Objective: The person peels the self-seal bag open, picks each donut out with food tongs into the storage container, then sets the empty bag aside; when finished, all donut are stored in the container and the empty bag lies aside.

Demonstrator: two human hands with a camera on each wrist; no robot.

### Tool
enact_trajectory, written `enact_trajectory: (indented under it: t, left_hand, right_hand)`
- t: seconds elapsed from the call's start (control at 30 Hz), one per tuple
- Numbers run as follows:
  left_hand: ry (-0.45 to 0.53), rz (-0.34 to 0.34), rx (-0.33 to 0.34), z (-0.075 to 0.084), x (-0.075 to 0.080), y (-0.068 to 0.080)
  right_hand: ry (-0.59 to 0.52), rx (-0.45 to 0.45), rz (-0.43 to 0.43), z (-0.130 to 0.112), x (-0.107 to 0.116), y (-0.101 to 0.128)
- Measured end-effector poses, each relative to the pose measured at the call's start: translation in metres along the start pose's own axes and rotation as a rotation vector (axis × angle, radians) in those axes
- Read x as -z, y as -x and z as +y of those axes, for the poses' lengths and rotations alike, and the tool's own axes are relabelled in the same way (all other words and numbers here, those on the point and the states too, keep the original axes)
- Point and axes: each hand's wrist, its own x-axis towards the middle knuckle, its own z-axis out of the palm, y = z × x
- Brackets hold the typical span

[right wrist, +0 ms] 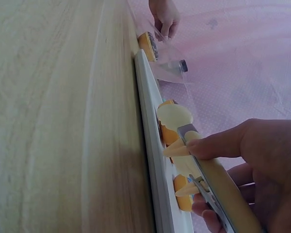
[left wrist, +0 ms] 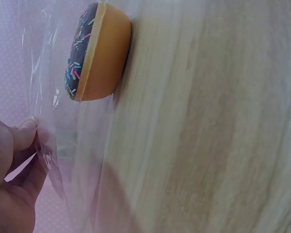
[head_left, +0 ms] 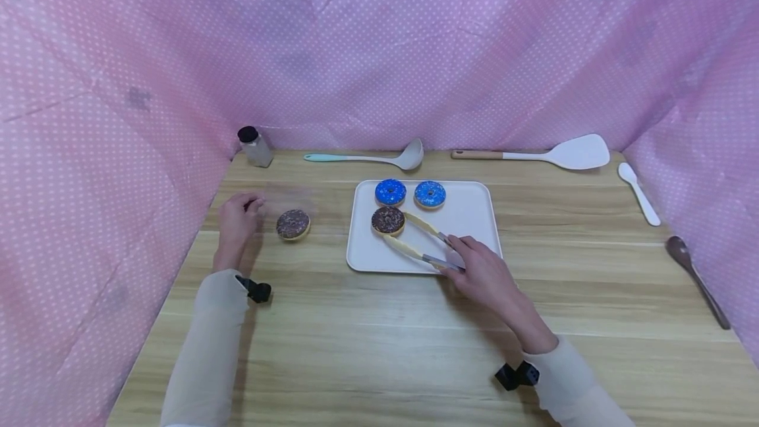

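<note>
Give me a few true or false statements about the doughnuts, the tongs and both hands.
1. Three doughnuts lie on the white tray. True.
2. The right hand holds the tongs. True.
3. Both blue doughnuts are off the tray. False: the blue doughnuts are on the tray.
4. The left hand grips the ladle. False: it pinches clear plastic film; the ladle lies untouched at the back.
5. A chocolate doughnut sits on the table left of the tray. True.

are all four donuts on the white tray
No, the fourth, a chocolate-frosted sprinkled donut, lies on the wooden table left of the white rectangular tray.
</note>
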Motion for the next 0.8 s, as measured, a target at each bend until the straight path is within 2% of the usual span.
enact_trajectory:
  t: [0.33, 0.5, 0.8]
  left_hand:
    - [0.000, -0.091, -0.016, -0.004, 0.006, 0.000]
    - [0.007, -0.116, -0.047, -0.004, 0.009, 0.001]
    - [-0.001, -0.172, -0.020, -0.002, 0.012, 0.001]
  right_hand:
    - [0.019, 0.036, 0.028, -0.010, 0.012, -0.001]
    - [0.035, 0.081, 0.034, -0.027, 0.014, -0.015]
    - [0.072, 0.164, -0.042, -0.063, 0.006, -0.048]
